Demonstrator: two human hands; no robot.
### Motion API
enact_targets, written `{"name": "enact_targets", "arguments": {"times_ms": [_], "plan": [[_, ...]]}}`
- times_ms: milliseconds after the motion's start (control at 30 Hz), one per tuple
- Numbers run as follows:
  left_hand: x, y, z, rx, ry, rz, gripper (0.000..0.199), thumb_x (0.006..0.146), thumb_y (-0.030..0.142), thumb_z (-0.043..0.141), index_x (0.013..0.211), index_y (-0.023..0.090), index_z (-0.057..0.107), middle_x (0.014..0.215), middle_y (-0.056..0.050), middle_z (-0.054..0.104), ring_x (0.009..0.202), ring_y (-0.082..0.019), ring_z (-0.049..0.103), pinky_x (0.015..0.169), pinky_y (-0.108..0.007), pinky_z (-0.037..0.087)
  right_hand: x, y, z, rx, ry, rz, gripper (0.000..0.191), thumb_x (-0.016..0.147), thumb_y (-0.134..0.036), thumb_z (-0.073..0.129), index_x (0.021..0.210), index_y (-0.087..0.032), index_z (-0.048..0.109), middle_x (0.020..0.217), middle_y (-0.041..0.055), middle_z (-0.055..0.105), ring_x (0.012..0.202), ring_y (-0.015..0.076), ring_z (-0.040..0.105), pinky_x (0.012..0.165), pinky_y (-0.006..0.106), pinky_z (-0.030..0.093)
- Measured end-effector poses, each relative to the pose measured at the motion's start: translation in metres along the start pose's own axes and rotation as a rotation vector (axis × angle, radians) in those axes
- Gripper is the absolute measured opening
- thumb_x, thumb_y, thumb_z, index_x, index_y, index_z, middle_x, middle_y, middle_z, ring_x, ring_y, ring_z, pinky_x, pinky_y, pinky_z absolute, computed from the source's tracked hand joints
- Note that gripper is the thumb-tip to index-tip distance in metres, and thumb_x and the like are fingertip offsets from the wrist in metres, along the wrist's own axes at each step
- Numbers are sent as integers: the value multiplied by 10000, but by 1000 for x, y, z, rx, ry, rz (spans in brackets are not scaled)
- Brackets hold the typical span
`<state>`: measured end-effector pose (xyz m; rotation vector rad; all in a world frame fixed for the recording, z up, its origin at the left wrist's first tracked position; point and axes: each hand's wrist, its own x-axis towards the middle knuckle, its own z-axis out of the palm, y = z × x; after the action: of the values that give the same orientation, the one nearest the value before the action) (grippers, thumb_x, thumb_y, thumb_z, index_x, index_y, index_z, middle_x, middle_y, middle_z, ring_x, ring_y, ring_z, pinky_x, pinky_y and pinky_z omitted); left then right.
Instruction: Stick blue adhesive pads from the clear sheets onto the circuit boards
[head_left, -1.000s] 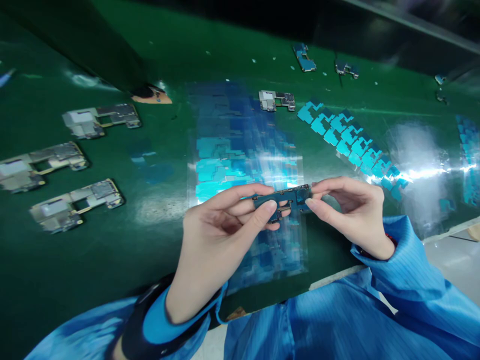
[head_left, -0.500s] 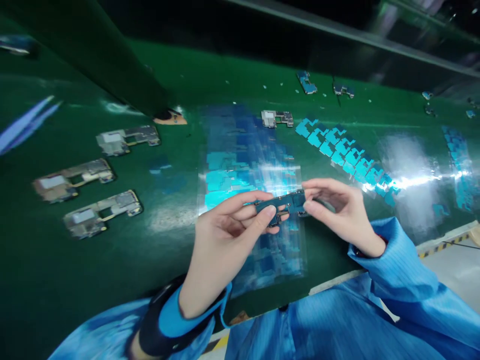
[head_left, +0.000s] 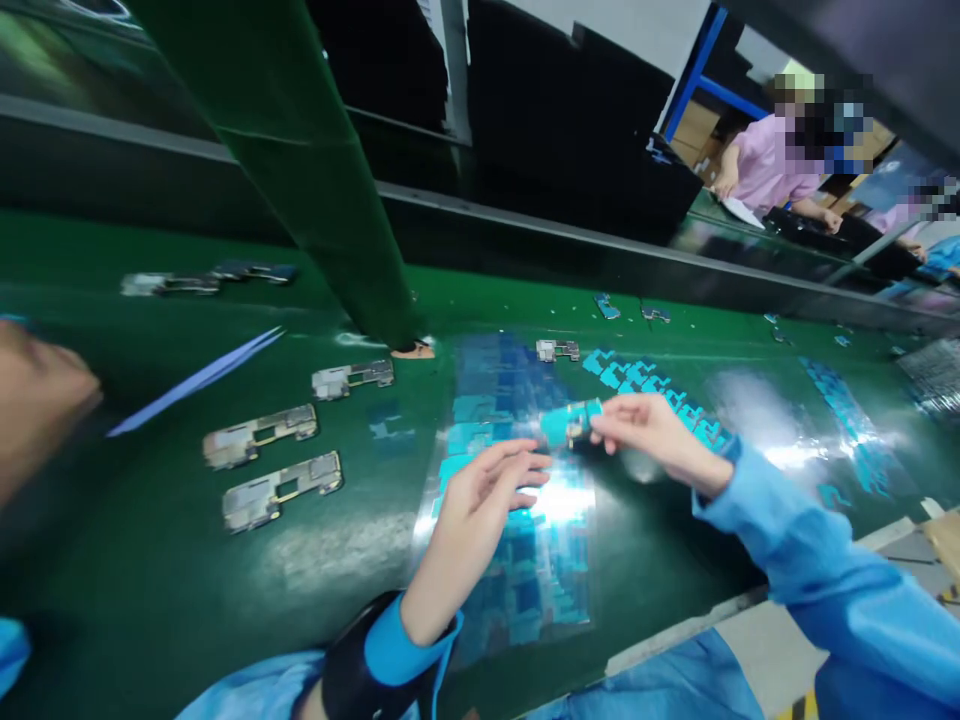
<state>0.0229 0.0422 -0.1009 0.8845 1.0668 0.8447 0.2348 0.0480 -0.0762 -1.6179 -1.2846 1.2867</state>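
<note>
Green worktop (head_left: 135, 580), turquoise held board (head_left: 561, 426), silver-grey boards (head_left: 251, 503), lavender tweezers (head_left: 199, 382), turquoise and deep-blue film (head_left: 480, 372), light-blue sleeves (head_left: 799, 545); beyond the worktop's front edge, yellow-and-black striped floor tape (head_left: 807, 706).

One circuit board (head_left: 561, 424) in the right hand (head_left: 645, 425); three silvery boards (head_left: 255, 494) grouped at near left; one lone silvery board (head_left: 549, 350) farther back; one pair of tweezers (head_left: 196, 384); one green post (head_left: 300, 150); probably two blurred boards (head_left: 169, 284) at back left.
</note>
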Motion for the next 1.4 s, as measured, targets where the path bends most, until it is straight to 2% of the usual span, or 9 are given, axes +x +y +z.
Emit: {"name": "enact_targets", "arguments": {"times_ms": [200, 333, 467, 633, 733, 967, 1100, 1233, 1400], "plan": [[0, 7, 1, -93, -20, 60, 308, 696, 419, 714, 835, 148, 671, 593, -34, 683, 500, -138, 597, 471, -224, 447, 126, -30, -24, -184, 195, -103, 239, 939, -323, 593, 923, -97, 668, 901, 61, 715, 656, 71, 627, 669, 229, 558], [4, 7, 0, -140, 35, 113, 270, 703, 410, 663, 758, 146, 672, 413, 56, 482, 350, -72, 366, 369, -182, 283, 159, -37, -17, -349, 284, -211, 292, 909, -275, 640, 1159, -127, 608, 1165, 112, 650, 991, 208, 665, 877, 426, 563], [6, 10, -5, -286, 117, 113, 275, 751, 422, 605, 606, 203, 521, 396, 134, 198, 344, -42, 143, 354, -153, 142, 105, -14, -2, -505, 201, -348, 509, 823, -317, 722, 1275, -138, 574, 1370, 188, 560, 1245, 297, 566, 1099, 520, 416], [10, 16, -15, -436, 167, 79, 432, 852, 421, 536, 533, 231, 317, 411, 122, 154, 350, -50, 106, 341, -159, 142, -13, 26, 35, -837, -307, -599, 871, 822, -581, 648, 1518, -181, 309, 1582, 173, 317, 1475, 313, 295, 1173, 542, 320], [11, 18, -16, -443, 168, 76, 498, 893, 377, 513, 482, 226, 276, 411, 107, 166, 348, -49, 120, 339, -169, 154, -48, 46, 46, -980, -328, -616, 667, 921, -514, 539, 1489, -202, 379, 1572, 149, 341, 1483, 322, 269, 1140, 608, 328], [14, 14, -11, -343, 211, 145, 472, 892, 361, 580, 470, 197, 446, 444, 33, 425, 418, -85, 403, 439, -194, 372, -48, 60, 37, -797, -60, -702, 271, 970, -315, 522, 1175, -211, 664, 1374, 128, 605, 1319, 236, 541, 1114, 487, 415], [22, 10, -15, -321, 367, 261, 398, 915, 351, 506, 550, 202, 557, 651, -39, 680, 665, -138, 633, 671, -229, 504, -49, 48, 51, -731, -74, -746, 539, 906, -477, 591, 1321, -135, 558, 1484, 200, 470, 1418, 288, 412, 1134, 520, 384], [27, 9, -22, -347, 403, 280, 327, 888, 348, 466, 608, 212, 564, 702, -37, 693, 685, -137, 640, 653, -226, 492, -49, 40, 83, -803, -210, -701, 942, 804, -704, 562, 1471, -68, 370, 1541, 219, 363, 1455, 346, 329, 1156, 616, 287], [28, 10, -23, -286, 413, 272, 305, 866, 353, 459, 608, 214, 545, 693, -32, 669, 689, -130, 629, 647, -217, 487, -43, 47, 95, -788, -79, -649, 674, 859, -573, 603, 1335, -98, 554, 1458, 194, 496, 1374, 340, 465, 1137, 640, 303]]}}
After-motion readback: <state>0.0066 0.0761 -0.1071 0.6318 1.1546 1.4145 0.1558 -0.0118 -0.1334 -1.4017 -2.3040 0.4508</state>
